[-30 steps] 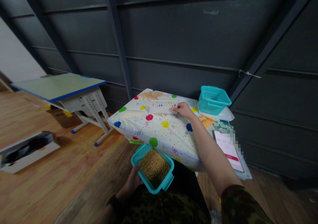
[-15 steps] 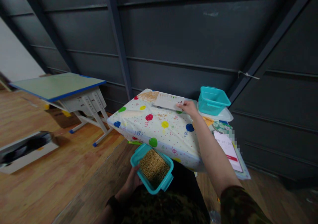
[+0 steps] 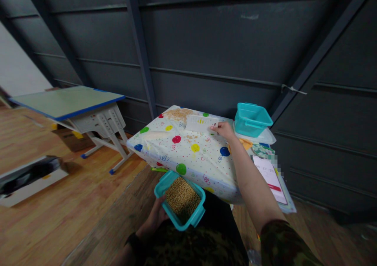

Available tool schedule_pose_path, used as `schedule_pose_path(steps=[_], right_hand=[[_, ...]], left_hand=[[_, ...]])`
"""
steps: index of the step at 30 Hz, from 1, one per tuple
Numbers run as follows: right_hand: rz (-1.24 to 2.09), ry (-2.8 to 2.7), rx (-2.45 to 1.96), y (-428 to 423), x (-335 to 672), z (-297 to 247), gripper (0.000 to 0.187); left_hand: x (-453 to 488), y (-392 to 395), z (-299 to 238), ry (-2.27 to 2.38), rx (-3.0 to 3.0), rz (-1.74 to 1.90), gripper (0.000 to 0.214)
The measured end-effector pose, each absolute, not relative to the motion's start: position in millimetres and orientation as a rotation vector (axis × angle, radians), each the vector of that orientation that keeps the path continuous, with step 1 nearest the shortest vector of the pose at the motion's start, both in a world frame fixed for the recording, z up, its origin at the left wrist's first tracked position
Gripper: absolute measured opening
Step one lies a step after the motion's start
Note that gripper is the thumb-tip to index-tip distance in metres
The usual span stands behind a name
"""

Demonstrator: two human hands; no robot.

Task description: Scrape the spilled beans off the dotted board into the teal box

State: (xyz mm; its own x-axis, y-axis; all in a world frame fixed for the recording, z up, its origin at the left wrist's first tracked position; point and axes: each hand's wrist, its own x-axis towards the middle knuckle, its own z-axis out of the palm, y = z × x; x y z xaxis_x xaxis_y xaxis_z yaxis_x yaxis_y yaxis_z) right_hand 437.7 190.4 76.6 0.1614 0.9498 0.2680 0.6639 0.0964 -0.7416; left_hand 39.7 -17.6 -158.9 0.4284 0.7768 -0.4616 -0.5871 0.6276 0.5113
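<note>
My left hand grips the left side of a teal plastic container, held just below the table's front edge. Dry soybeans fill much of it. Over the table, my right hand pinches the right end of a white card, whose face stands tilted up towards me. Beyond the card's left end, loose soybeans lie spread at the far left corner of the table. A few more beans are scattered just in front of the card.
A balloon-print cloth covers the table. At its right stand a second teal container on a white lid, an orange cloth and a phone. Leftward are a green-topped desk and a white box on the floor.
The card has tipped from lying nearly flat to a more upright slant, and its left end has shifted slightly right, off the beans. My left hand and its container have stayed in place.
</note>
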Motion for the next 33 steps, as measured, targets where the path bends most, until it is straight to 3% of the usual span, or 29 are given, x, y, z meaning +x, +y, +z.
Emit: schedule_pose_path(steps=[5, 15, 22, 33], right_hand=[[0.573, -1.535, -1.611, 187, 439, 76, 0.061], [0.753, -1.403, -1.558, 182, 435, 82, 0.040], [0.604, -1.471, -1.589, 185, 436, 77, 0.049], [0.700, -1.541, -1.572, 183, 436, 81, 0.053]], left_hand=[[41, -16, -161, 0.783, 0.284, 0.853, 0.082], [36, -14, -172, 0.702, 0.310, 0.842, 0.088], [38, -15, -170, 0.710, 0.308, 0.853, 0.089], [39, -16, -164, 0.742, 0.306, 0.857, 0.088]])
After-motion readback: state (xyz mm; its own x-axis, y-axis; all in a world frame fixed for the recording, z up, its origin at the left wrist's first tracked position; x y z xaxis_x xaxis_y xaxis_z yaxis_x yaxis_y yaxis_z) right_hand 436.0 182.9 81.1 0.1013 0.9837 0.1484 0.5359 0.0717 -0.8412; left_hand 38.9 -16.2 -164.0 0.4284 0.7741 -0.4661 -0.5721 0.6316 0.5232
